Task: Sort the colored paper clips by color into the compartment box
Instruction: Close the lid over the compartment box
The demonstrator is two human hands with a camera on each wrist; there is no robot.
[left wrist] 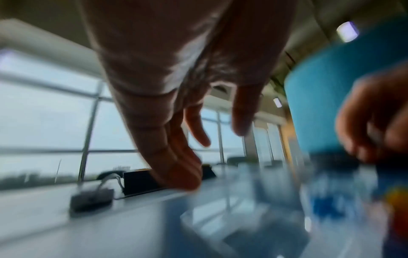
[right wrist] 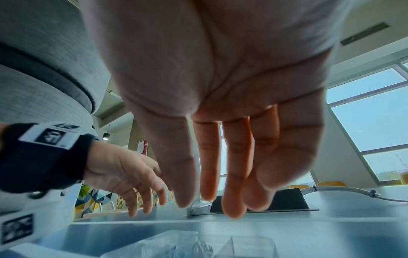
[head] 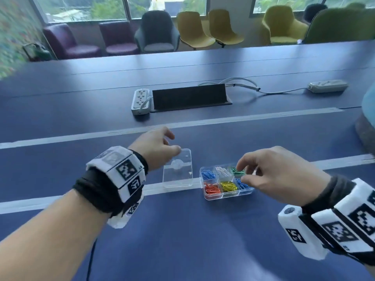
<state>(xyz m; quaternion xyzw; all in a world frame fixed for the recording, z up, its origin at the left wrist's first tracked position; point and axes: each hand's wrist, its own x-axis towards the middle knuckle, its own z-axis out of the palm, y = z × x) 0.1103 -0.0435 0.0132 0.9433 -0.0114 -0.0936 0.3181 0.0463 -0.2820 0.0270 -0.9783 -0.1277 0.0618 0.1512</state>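
A clear compartment box (head: 229, 196) sits on the blue table. Its six cells hold blue (head: 208, 175), white (head: 222, 170), green (head: 237, 171), orange (head: 212, 188), yellow (head: 228, 186) and more blue paper clips. The box's clear lid (head: 178, 171) lies flat just to its left. My left hand (head: 172, 146) hovers at the lid's far left corner with loosely hanging fingers (left wrist: 189, 174) that hold nothing. My right hand (head: 243, 172) hangs over the box's right side with straight, empty fingers (right wrist: 234, 200). The box (right wrist: 220, 247) shows blurred below them.
Beyond the hands lie a white power strip (head: 141, 101), a black cable hatch (head: 190, 96) and a second power strip (head: 327, 86) with its cord. White tape lines (head: 223, 120) cross the table. Another person in blue (head: 368, 102) is at the right edge. Chairs stand behind.
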